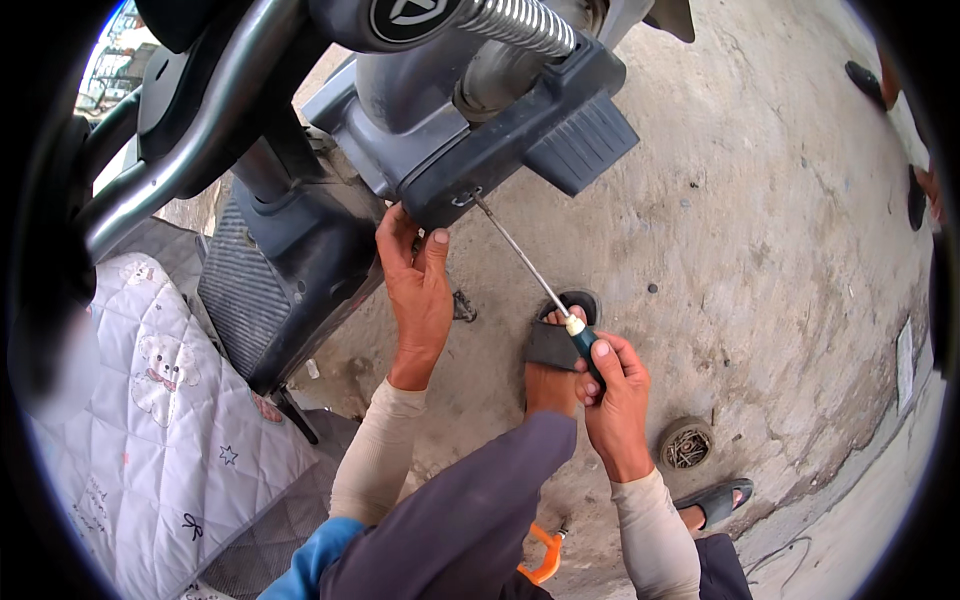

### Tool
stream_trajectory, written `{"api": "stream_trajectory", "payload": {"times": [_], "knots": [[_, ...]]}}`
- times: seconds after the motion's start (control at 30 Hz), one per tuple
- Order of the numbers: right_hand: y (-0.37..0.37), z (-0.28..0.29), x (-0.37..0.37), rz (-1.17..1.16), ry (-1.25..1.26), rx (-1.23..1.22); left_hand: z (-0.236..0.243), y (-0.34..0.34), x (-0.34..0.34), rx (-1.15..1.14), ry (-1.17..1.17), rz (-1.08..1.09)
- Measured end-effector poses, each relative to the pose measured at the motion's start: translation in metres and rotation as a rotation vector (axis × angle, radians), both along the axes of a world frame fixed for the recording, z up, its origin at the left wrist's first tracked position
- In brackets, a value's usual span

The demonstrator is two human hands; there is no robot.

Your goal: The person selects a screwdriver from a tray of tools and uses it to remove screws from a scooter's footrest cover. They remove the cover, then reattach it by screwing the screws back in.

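Screwdriver set to the underside of a scooter's grey plastic panel.

My right hand (pixel 612 385) is clenched around the dark green handle of a long screwdriver (pixel 535 278), whose thin shaft slants up and left until its tip meets a small fitting on the lower edge of the scooter's dark grey body panel (pixel 505 150). My left hand (pixel 418 290) is raised just left of the shaft, fingers spread and pressed against the panel's underside, not closed on anything. Below the shaft my sandalled foot (pixel 552 372) rests on the concrete floor (pixel 760 230). A shallow round dish of screws (pixel 686 446) sits near my right wrist, and a quilted seat cover (pixel 160 400) lies at the left.
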State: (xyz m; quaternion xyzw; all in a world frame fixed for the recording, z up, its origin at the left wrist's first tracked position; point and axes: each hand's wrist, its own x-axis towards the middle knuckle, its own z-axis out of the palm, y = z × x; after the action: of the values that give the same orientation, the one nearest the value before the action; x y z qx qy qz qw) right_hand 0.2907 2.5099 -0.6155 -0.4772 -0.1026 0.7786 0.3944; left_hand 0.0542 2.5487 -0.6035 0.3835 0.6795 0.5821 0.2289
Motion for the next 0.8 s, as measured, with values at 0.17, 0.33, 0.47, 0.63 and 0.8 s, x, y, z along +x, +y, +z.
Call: {"api": "stream_trajectory", "payload": {"times": [0.17,0.33,0.47,0.63,0.8], "knots": [[0.004,-0.005,0.006,-0.014,0.087,-0.031,0.008,0.004,0.005,-0.047,0.058,0.007],[0.000,-0.008,0.004,-0.017,-0.016,0.040,0.004,0.000,-0.006,-0.042,0.035,0.030],[-0.008,-0.017,0.011,0.112,-0.589,0.388,0.000,0.008,0.001,0.032,-0.068,0.055],[-0.011,-0.002,-0.001,0.109,-0.500,0.239,0.001,0.011,-0.010,0.034,-0.172,0.058],[-0.012,0.000,0.003,0.061,-0.354,0.184,0.014,0.014,-0.025,-0.100,-0.019,-0.105]]}}
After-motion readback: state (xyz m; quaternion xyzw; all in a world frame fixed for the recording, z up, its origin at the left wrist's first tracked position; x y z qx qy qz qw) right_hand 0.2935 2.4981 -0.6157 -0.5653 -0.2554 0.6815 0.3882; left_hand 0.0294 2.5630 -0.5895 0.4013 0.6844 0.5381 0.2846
